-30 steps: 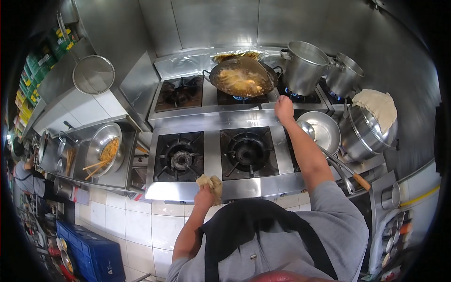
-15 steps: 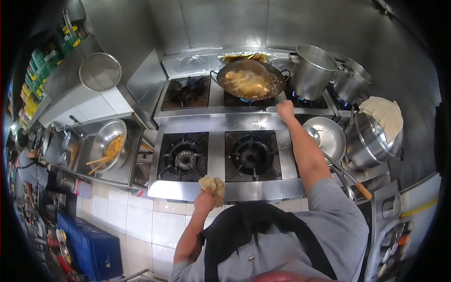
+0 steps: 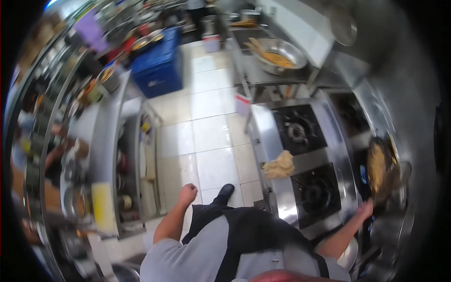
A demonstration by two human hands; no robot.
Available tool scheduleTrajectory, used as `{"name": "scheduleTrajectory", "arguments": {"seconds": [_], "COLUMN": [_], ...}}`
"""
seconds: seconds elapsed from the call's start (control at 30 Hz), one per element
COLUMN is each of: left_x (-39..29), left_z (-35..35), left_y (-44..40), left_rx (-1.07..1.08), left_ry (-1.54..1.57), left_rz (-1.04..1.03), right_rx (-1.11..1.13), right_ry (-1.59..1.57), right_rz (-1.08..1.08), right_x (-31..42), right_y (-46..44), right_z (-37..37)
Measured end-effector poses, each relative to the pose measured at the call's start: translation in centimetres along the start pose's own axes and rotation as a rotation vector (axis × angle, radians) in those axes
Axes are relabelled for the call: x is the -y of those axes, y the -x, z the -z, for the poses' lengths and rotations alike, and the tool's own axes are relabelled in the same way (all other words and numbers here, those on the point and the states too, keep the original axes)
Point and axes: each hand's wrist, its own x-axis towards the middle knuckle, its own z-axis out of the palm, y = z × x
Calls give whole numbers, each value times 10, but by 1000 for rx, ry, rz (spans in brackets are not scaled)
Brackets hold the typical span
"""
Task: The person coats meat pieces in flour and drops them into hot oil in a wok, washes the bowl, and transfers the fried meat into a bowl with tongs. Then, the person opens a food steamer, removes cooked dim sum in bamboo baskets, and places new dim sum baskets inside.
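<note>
Wok (image 3: 388,152), stove's (image 3: 268,127) rear edge: golden contents (image 3: 376,164). Steel bowl (image 3: 292,51), table's (image 3: 249,63) stove-side edge: orange food (image 3: 277,59). Left hand (image 3: 188,193) fisted; right hand (image 3: 365,210) blurred, grip indeterminate.

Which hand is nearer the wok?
Right. The right hand is close by the wok; the left hand is well away, over the floor beyond the stove.
</note>
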Motion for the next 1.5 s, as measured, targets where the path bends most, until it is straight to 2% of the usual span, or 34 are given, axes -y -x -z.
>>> {"name": "scheduleTrajectory", "arguments": {"seconds": [0.03,0.1,0.13,0.17,0.2,0.23,0.27,0.3,0.33,0.43,0.5,0.6,0.67,0.73,0.8,0.9,0.97,1.0,1.03,1.1,1.13,1.17,1.2,1.23,1.27,1.3,1.33,1.37,1.4,1.43,1.47,1.5], "left_x": [60,120,178,209,231,222,236,238,243,239,232,225,212,204,208,226,239,250,262,280,287,294,299,314,299,280,274,290,264,288,313,316], "left_z": [-5,18,5,6,14,32,25,30,35,55,57,64,71,78,75,72,63,62,61,39,27,29,33,34,49,89,123,149,201,221,248,283], "left_y": [9,53,65,70,86,94,107,115,120,108,89,71,66,70,72,89,93,94,99,113,115,114,105,101,104,109,112,104,122,121,126,136], "left_rx": [1,60,-78,165,142,231,94,117,183,347,345,200,151,118,130,199,261,350,432,427,336,302,269,4,-443,-502,-779,-983,-1077,-1308,-1419,-1511], "left_ry": [-42,-145,-300,-820,-825,-359,241,400,402,169,146,316,402,372,461,363,297,107,-70,-103,39,93,7,-170,101,283,429,349,610,682,1086,1173], "left_rz": [82,247,118,-157,-138,190,721,760,723,331,303,249,458,463,495,395,366,243,134,269,504,530,403,248,454,565,450,616,629,612,594,576], "right_rx": [117,347,173,151,433,484,367,455,494,603,645,884,940,980,1070,1248,1100,1114,1328,1850,1876,1907,1937,2473,2687,2687,2599,2372,2176,2047,1986,1943], "right_ry": [-59,-165,-163,-267,-259,-364,-401,-423,-429,-469,-448,-439,-504,-511,-496,-420,-317,-301,-121,187,451,727,989,1212,958,1279,1566,1816,1936,1983,2012,2040], "right_rz": [-30,-109,-5,33,-16,20,-68,-28,-58,-206,-274,-391,-438,-526,-641,-678,-532,-569,-563,-637,-507,-368,-249,529,1547,1315,994,611,407,295,269,280], "right_x": [-7,-25,-18,6,8,-6,3,-3,-5,-31,-39,-69,-89,-92,-95,-114,-81,-79,-83,-134,-169,-203,-234,-300,-365,-394,-405,-414,-411,-410,-411,-413], "right_y": [-24,-81,-22,52,75,68,124,147,182,276,335,363,372,394,405,392,465,483,493,505,523,541,559,527,496,466,455,442,437,431,427,422], "right_z": [9,26,-6,-38,-45,-58,-91,-109,-130,-213,-266,-353,-412,-461,-510,-595,-586,-576,-568,-562,-529,-494,-459,-425,-393,-356,-340,-328,-319,-315,-315,-317]}}
